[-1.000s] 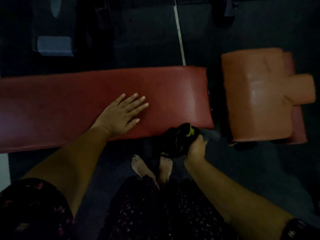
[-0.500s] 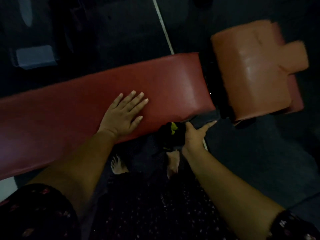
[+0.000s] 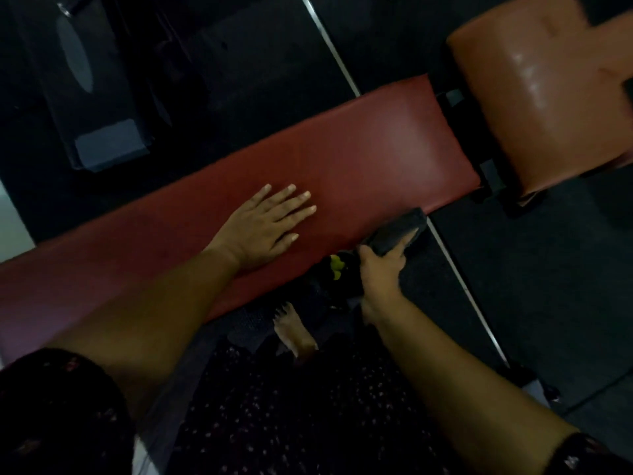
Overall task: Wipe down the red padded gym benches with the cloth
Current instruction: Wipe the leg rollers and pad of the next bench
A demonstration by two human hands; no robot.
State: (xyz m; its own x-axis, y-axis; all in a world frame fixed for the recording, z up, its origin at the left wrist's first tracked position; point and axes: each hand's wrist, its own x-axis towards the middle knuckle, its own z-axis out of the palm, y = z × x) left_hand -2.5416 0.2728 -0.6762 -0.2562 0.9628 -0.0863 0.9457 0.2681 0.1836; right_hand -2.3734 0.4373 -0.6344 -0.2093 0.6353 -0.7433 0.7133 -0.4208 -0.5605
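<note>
cloth [image 3: 399, 231] sitting right at the red bench [image 3: 376, 156] edge
right hand [image 3: 380, 272] pinches it, the pad lies just past the grip and runs long to its left; left hand [image 3: 263, 228] is flat, fingers spread, further that way.

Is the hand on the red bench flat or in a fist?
Flat: the left hand lies palm-down on the red bench, fingers straight.

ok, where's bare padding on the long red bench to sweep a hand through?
Free: long dark-red padded bench between the fingertips of the flat left hand and the end by the orange-brown pad; also left of that forearm. Crowded: near edge, where the right hand grips the dark cloth.
</note>
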